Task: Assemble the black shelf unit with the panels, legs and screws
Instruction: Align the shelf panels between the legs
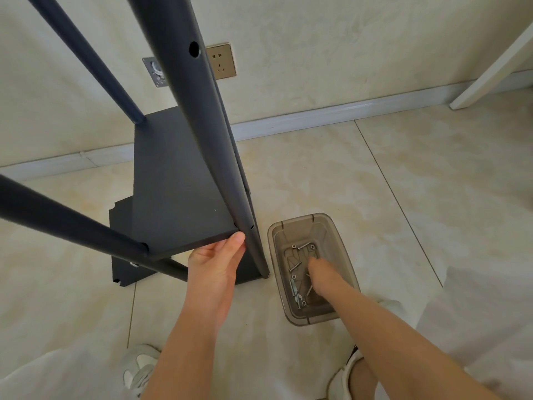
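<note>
Screws look small and slippery under the right hand, grip unclear, while the left hand pinches the stiff panel by its corner.

1 head-worn wide-angle view, forward and steeply down, close above the shelf unit, toward floor and wall

wall socket | metal plate (beside it) | grey bin | white shoe | tiled floor
</note>
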`<state>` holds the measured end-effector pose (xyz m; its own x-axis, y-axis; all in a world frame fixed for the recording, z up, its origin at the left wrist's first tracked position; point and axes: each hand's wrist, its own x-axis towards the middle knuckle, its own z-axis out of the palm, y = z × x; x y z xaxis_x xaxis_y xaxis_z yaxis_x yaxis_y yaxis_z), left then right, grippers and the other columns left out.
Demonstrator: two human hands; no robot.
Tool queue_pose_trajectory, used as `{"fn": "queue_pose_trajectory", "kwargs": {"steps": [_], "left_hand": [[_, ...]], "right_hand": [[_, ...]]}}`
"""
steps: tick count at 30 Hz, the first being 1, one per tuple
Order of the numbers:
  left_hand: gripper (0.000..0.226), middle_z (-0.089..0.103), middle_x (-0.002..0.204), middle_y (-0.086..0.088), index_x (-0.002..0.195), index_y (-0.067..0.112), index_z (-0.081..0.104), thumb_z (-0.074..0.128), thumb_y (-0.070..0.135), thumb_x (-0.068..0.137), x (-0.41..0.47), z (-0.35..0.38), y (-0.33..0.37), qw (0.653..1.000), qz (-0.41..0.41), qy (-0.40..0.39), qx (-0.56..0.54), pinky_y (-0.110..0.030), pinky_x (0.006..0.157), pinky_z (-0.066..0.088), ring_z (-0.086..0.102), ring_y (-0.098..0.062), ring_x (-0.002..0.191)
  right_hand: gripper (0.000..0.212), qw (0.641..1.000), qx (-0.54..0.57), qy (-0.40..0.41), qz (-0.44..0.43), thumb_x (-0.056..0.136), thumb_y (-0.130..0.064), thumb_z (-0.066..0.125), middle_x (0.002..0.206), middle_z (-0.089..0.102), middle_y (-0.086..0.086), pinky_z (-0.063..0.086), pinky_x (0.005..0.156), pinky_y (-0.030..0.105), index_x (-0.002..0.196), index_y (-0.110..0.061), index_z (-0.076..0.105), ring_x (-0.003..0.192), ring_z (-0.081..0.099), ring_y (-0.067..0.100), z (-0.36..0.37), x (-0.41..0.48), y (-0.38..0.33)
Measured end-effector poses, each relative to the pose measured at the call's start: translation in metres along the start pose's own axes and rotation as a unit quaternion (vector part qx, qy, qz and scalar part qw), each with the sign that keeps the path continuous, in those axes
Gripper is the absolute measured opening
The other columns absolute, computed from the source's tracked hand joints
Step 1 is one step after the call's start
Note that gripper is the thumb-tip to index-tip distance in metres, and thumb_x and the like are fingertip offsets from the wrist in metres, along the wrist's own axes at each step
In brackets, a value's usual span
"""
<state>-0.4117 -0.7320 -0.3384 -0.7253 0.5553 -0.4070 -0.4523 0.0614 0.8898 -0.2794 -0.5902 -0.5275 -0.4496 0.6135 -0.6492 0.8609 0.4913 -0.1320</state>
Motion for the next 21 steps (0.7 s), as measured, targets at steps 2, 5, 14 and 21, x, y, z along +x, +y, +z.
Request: {"fn": "queue_pose_trajectory", "kwargs": {"steps": [2,5,14,21], "left_hand": [[0.014,0.074,0.087,0.004,0.105,0.003,0.067,0.061,0.006,0.093,-0.002,0.0,0.001,1.0,0.004,-0.01,-0.006,-0.015,0.079,0.056,0.072,-0.009,0.098],[0.017,0.076,0.097,0.003,0.109,0.004,0.068,0.062,0.007,0.093,-0.004,0.001,0.003,1.0,0.0,-0.015,-0.017,-0.019,0.085,0.055,0.071,-0.009,0.1],[0.008,0.076,0.083,0.005,0.091,0.009,0.069,0.064,0.004,0.092,-0.014,0.002,0.01,0.998,-0.01,-0.034,-0.049,-0.017,0.074,0.053,0.073,-0.008,0.091],[0.008,0.076,0.088,0.001,0.086,0.011,0.072,0.068,0.007,0.09,-0.016,-0.004,0.011,0.996,-0.027,-0.063,-0.063,-0.035,0.103,0.047,0.072,-0.013,0.097]], "right_hand": [[0.028,1.0,-0.01,0.007,-0.006,0.094,0.004,0.046,0.117,0.062,0.016,0.053,0.087,0.037,0.119,-0.004,0.057,0.104,0.063,0.032,-0.008,-0.008,0.001],[0.023,0.999,0.0,0.023,-0.03,0.096,0.003,0.045,0.112,0.063,0.016,0.05,0.079,0.035,0.112,-0.003,0.06,0.1,0.064,0.032,-0.026,-0.02,-0.002],[0.011,0.981,-0.075,0.016,-0.176,0.085,-0.001,0.059,0.066,0.059,0.008,0.046,0.057,0.024,0.079,-0.002,0.069,0.066,0.059,0.026,-0.152,-0.092,-0.064],[0.022,0.978,0.018,-0.02,-0.206,0.102,-0.016,0.047,0.088,0.074,0.011,0.053,0.065,0.02,0.107,-0.005,0.065,0.072,0.068,0.018,-0.198,-0.184,-0.067]]}}
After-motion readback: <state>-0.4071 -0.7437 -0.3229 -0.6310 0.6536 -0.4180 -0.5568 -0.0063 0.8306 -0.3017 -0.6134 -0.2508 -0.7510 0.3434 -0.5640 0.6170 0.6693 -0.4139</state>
